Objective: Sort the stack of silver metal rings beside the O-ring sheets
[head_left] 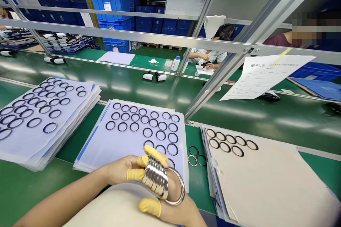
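Both hands meet low in the middle, over the near edge of a stack of white sheets [125, 142] carrying several black rings. My left hand [128, 168], with yellow finger cots, is closed around a stack of shiny metal rings [156, 179]. My right hand [170, 205], also in a yellow cot, grips the same stack from below, with one metal ring [179, 188] standing slightly apart at the right end. Three loose rings [196, 156] lie on the green table just right of the sheets.
A second sheet stack with black rings [39, 120] lies at left, a third with one row of rings [255, 173] at right. A green conveyor [133, 85] carries small white-black parts. A slanted metal post [213, 81] rises ahead. Other people work beyond it.
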Demonstrator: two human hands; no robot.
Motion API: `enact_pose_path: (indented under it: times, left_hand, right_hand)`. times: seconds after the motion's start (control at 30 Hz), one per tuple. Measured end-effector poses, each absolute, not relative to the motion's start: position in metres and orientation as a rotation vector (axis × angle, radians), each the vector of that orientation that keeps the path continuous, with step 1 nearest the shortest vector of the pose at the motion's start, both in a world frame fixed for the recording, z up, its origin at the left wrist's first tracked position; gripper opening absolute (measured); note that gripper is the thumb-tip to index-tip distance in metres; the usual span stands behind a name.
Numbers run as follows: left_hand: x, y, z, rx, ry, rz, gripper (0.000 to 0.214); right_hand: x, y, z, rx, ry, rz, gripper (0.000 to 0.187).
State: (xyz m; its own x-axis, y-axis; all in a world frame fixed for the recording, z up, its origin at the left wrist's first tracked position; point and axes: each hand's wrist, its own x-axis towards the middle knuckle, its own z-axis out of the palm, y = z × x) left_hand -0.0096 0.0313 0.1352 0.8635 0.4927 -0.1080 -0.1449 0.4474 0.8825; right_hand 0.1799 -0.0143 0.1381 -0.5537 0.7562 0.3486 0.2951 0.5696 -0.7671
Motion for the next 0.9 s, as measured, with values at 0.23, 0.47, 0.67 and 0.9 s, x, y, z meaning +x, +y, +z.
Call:
enact_pose_path:
  times: [0.23,0.47,0.67,0.9]
  left_hand:
    - [-0.005,0.03,0.138,0.965,0.494,0.419,0.021]
    - [-0.006,0.03,0.148,1.123,0.525,0.569,0.032]
    - [-0.007,0.029,0.16,1.367,0.524,0.686,0.029]
    - [-0.011,0.028,0.154,1.566,0.714,0.722,0.019]
  right_hand:
    - [0.176,-0.01,0.133,-0.829,-1.998,0.82,0.079]
    - [0.171,-0.004,0.142,-0.659,-1.935,0.928,0.043]
    - [0.167,-0.008,0.141,-0.648,-1.766,1.034,0.031]
    - [0.163,-0.017,0.112,-0.864,-1.497,1.239,0.028]
